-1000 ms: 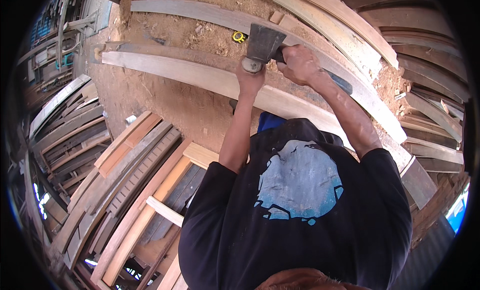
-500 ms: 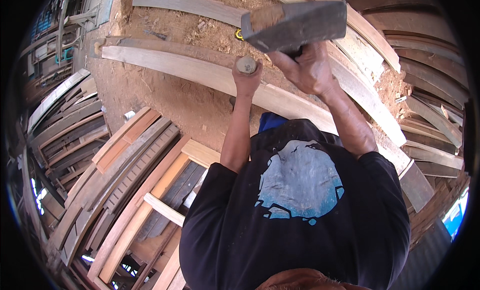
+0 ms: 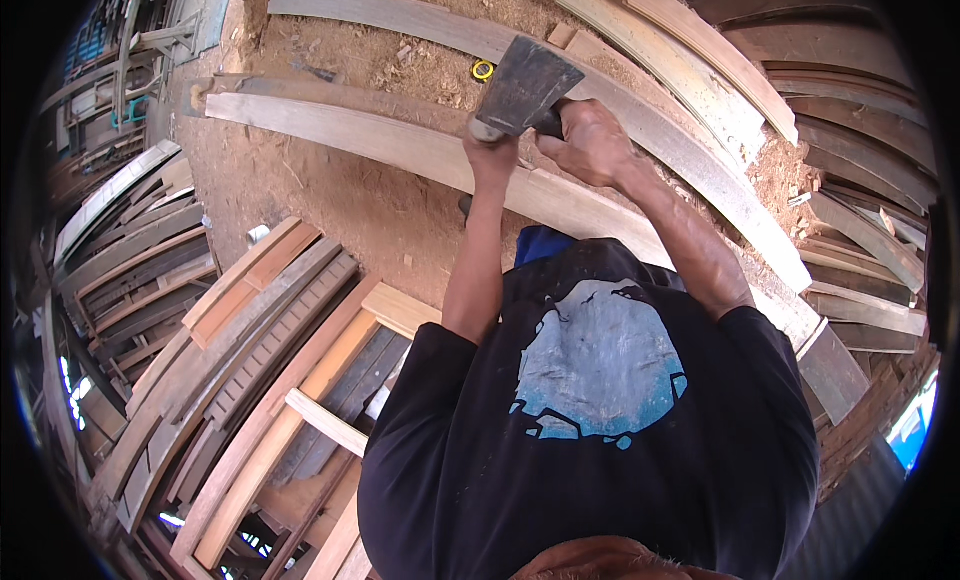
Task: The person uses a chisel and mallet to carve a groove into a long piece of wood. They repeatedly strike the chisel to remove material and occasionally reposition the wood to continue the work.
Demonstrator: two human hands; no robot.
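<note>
My left hand (image 3: 492, 163) is wrapped round an upright chisel, whose pale round handle end (image 3: 484, 133) shows above the fist. The chisel's blade is hidden beneath the hand. My right hand (image 3: 600, 145) grips the short dark handle of a mallet with a heavy dark block head (image 3: 530, 80). The mallet head is tilted over the left fist, and its lower edge meets or overlaps the chisel's end; whether they touch I cannot tell. Below both hands runs a long pale wooden beam (image 3: 340, 135), crossing from the left toward the lower right.
A yellow tape measure (image 3: 483, 71) lies among shavings beyond the beam. Further planks (image 3: 390, 12) lie behind, and stacked boards (image 3: 860, 110) line the right. At the lower left are wooden frames (image 3: 265, 430) and curved stacked timber (image 3: 250, 320). Sawdust covers the ground (image 3: 300, 195).
The mallet has swung down and to the left from a raised position, onto or just over the chisel's end. My left hand has stayed nearly in place. The tape measure is now uncovered.
</note>
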